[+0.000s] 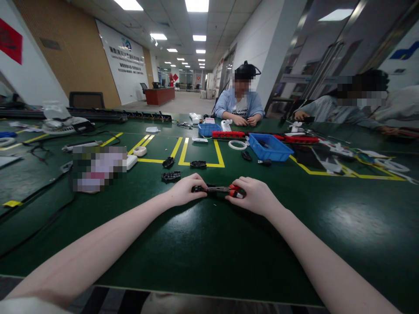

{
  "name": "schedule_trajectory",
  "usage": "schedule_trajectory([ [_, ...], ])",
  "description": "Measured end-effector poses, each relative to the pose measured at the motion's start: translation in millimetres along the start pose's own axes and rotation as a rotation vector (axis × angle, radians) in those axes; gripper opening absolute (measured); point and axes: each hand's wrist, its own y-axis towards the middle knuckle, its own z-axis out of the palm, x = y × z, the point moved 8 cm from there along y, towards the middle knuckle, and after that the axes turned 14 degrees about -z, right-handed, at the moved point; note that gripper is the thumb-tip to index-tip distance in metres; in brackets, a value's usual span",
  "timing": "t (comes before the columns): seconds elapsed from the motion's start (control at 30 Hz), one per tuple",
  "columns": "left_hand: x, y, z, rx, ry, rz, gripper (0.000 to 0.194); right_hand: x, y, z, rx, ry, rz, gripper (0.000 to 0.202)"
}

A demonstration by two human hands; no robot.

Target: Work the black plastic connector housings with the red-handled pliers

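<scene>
My left hand (188, 192) is closed around a small black plastic part (197, 189), just above the green table top (212, 244). In my right hand (253, 195) is a pair of red-handled pliers (236, 192), gripped by the handles. Their thin metal jaws point left and reach the black part by my left fingertips; whether they pinch it cannot be made out. Beyond my left hand lie several similar black plastic pieces, among them one piece (170, 176) close to my knuckles and another (198, 164) farther back.
A blue bin (270, 147) with dark items stands at the right, beside a white ring (237, 145). Red strips (229, 134) lie behind. At the left are a blurred-out phone-like object (100, 170), a white box (131, 162) and black cables. A co-worker (240, 104) sits opposite.
</scene>
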Motion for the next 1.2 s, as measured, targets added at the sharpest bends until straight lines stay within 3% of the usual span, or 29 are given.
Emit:
schedule_trajectory([
  [0.37, 3.0, 2.6, 1.2, 0.059, -0.044, -0.040, 0.020, 4.1, 1.7, 0.4, -0.006, -0.001, -0.019, 0.029],
  [1.2, 1.9, 1.3, 1.0, 0.040, -0.029, -0.017, 0.019, -3.8, -1.1, 0.2, 0.011, -0.006, -0.008, 0.029],
])
